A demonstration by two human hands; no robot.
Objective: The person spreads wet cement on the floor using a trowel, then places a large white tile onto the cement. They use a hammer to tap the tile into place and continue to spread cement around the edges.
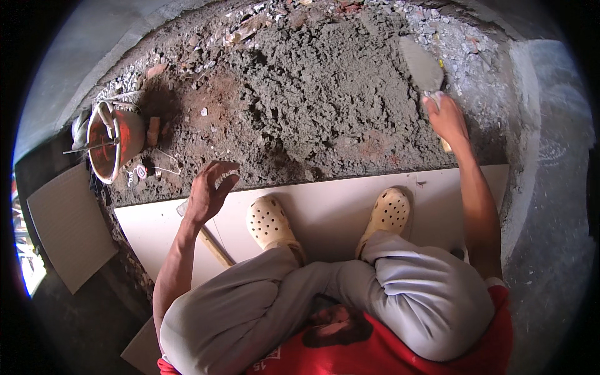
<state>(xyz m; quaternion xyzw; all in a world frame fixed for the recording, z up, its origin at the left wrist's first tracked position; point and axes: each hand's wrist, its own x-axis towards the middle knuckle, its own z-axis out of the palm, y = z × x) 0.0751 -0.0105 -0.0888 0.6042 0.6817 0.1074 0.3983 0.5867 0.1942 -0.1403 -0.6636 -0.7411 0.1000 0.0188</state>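
My right hand [447, 117] grips a trowel [421, 65] by its handle, whose end pokes out below my fist. The trowel's grey blade points away from me, over the right edge of a rough bed of wet grey mortar [325, 87]. My left hand [212, 189] hovers near the front edge of the mortar, by the pale tiles [331, 184]. Its fingers are bent, with a gap to the thumb, and nothing is in it. Close to my left forearm, a hammer-like tool [214, 245] with a wooden handle lies on the tiles; my leg partly hides it.
At the left an orange-and-white bucket [131, 136] is tipped toward me, beside a brick piece [153, 131] and some string [167, 164]. Rubble [465, 44] borders the mortar at the back and right. Walls stand on both sides. A flat board [70, 225] lies at the lower left.
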